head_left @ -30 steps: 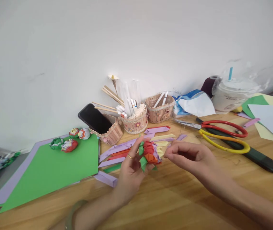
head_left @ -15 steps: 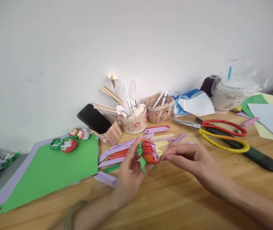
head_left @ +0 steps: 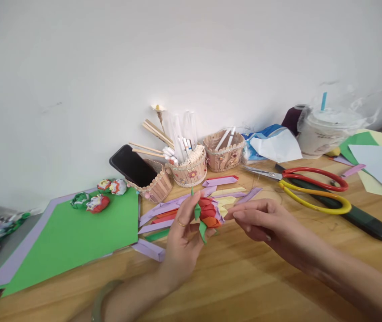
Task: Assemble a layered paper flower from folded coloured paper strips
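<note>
My left hand is closed around a folded paper flower with red, orange and lilac petals and green leaf-like points, tilted so its petals face right. Just right of the petals, my right hand is in a pinch, thumb against forefinger. Whatever is between those fingertips, if anything, is too small to make out. Behind the flower lie folded strips of lilac paper, with red, yellow and green ones among them.
Scissors with red and yellow handles lie on a black-handled tool at right. Decorated baskets stand by the wall, one holding a phone. Small flowers rest on green paper. A lidded cup stands back right.
My right hand's fingers have curled and turned slightly beside the flower, showing more of the lower fingers. The left hand keeps its hold on the flower. The view has shifted very slightly.
</note>
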A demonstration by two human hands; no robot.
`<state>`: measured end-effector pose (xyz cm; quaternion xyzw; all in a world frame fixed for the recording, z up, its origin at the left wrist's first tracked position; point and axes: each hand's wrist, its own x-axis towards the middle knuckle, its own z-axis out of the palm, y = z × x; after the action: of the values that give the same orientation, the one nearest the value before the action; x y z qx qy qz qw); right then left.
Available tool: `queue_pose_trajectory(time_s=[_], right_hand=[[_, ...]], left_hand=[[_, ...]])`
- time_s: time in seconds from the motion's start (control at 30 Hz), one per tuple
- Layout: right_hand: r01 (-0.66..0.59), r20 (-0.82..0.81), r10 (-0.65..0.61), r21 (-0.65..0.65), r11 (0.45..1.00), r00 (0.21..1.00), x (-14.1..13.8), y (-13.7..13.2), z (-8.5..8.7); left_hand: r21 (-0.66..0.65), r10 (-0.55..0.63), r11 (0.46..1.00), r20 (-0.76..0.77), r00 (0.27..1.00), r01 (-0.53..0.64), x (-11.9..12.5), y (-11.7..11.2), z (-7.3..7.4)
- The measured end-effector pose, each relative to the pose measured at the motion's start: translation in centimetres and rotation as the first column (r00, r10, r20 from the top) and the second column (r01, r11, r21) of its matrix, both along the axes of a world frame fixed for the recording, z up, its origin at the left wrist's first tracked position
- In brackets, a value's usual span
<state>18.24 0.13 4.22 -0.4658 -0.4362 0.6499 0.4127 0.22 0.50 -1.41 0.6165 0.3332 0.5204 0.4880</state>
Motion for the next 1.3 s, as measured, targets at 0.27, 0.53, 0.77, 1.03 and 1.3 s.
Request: queue_pose_trajectory(time_s=[0.27, 0.53, 0.77, 1.03, 1.3], right_hand=[[0.037, 0.077, -0.039, 0.026, 0.999, 0.996, 0.04, 0.03, 0.00], [-0.023, 0.096, 0.024, -0.008, 1.000, 0.995, 0.26, 0.20, 0.11], [-0.076, 0.251, 0.082, -0.032, 0.997, 0.965, 0.55, 0.33, 0.44], [-0.104, 0.196, 0.108, -0.034, 0.994, 0.975, 0.63, 0.44, 0.34], [-0.074, 0.117, 0.082, -0.072, 0.995, 0.990, 0.52, 0.40, 0.00]], left_hand=[[0.169, 0.054, 0.985, -0.188, 0.981, -0.022, -0.65, -0.29, -0.47], [0.219, 0.031, 0.976, -0.226, 0.974, 0.020, -0.56, -0.31, -0.33], [0.172, -0.014, 0.984, -0.230, 0.973, 0.054, -0.54, -0.43, -0.17], [0.189, 0.000, 0.981, -0.262, 0.965, 0.051, -0.47, -0.21, 0.21], [0.228, 0.002, 0.971, -0.283, 0.959, 0.066, -0.48, -0.22, 0.20]])
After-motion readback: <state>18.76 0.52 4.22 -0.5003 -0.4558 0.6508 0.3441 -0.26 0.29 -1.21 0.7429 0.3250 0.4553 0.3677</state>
